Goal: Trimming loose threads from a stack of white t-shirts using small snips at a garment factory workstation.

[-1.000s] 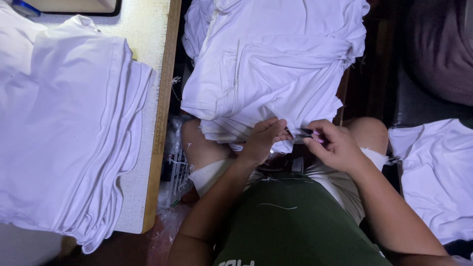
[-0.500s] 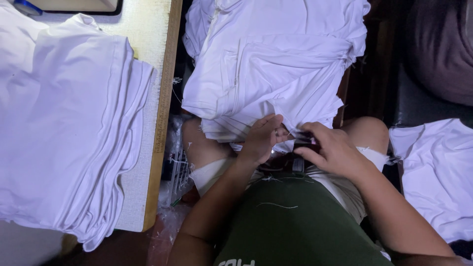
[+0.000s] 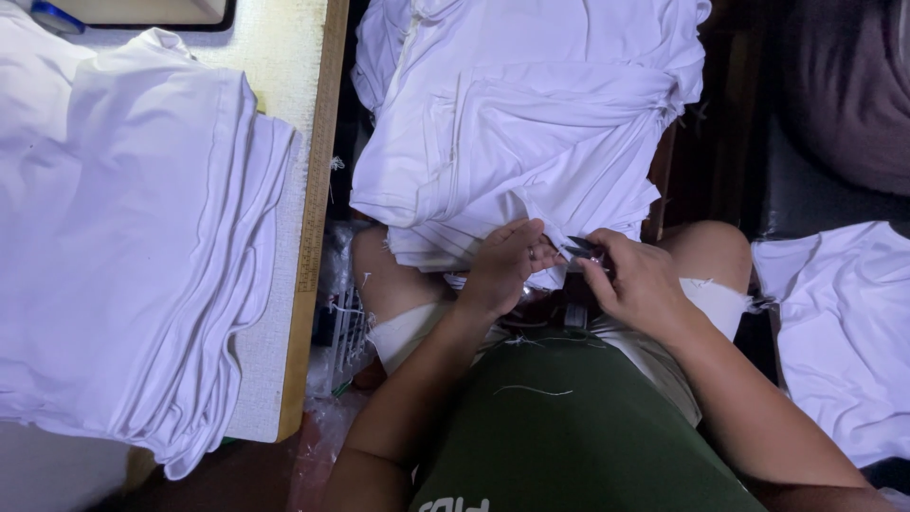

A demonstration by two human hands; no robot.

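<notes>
A pile of white garments [image 3: 531,123] lies across my lap and knees. My left hand [image 3: 507,265] pinches the near edge of the top white garment and lifts a small fold of it. My right hand [image 3: 637,283] grips a small dark thread snipper [image 3: 580,250], whose tip points left at the pinched fabric edge. The two hands are almost touching just above my waist. I wear a green shirt and light shorts.
A thick stack of white garments [image 3: 123,246] rests on a light wooden table [image 3: 308,190] at the left. More white cloth [image 3: 844,332] lies at the right. A dark cushion [image 3: 844,85] sits at the upper right. Crumpled plastic and loose threads fill the gap [image 3: 341,313] beside the table.
My left hand has raised the garment's edge slightly, and my right hand with the snipper has shifted a little left toward it. The piles have not moved.
</notes>
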